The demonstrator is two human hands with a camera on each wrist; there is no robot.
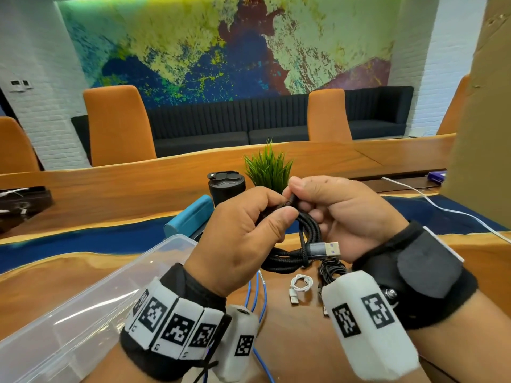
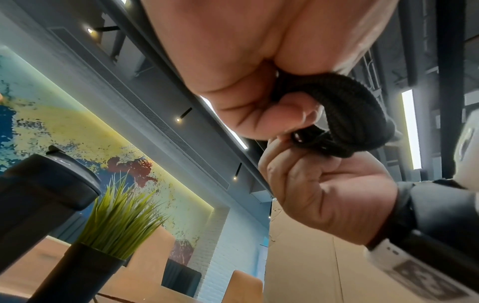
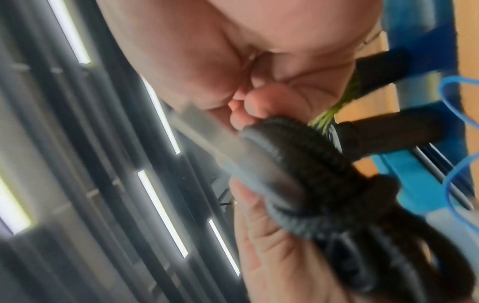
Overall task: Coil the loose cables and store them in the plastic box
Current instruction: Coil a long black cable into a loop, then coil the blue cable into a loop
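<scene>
A black braided USB cable [image 1: 301, 239] hangs in loops between both hands above the table, its grey USB plug [image 1: 325, 248] sticking out to the right. My left hand [image 1: 243, 233] grips the top of the bundle with curled fingers and thumb. My right hand [image 1: 331, 208] pinches the same cable at the top. The left wrist view shows the black cable [image 2: 347, 116] wound round the fingers; the right wrist view shows the black cable [image 3: 311, 170] blurred. A clear plastic box [image 1: 83, 299] stands at the lower left. A white cable [image 1: 300, 286], a blue cable [image 1: 258, 297] and another black cable [image 1: 331, 269] lie on the table below.
A black tumbler [image 1: 225, 186], a green potted plant [image 1: 268, 167] and a teal lid [image 1: 190, 217] stand behind the hands. A long white cable [image 1: 442, 211] runs across the table's right. A cardboard panel [image 1: 481, 106] rises at right. Orange chairs [image 1: 116, 125] line the far side.
</scene>
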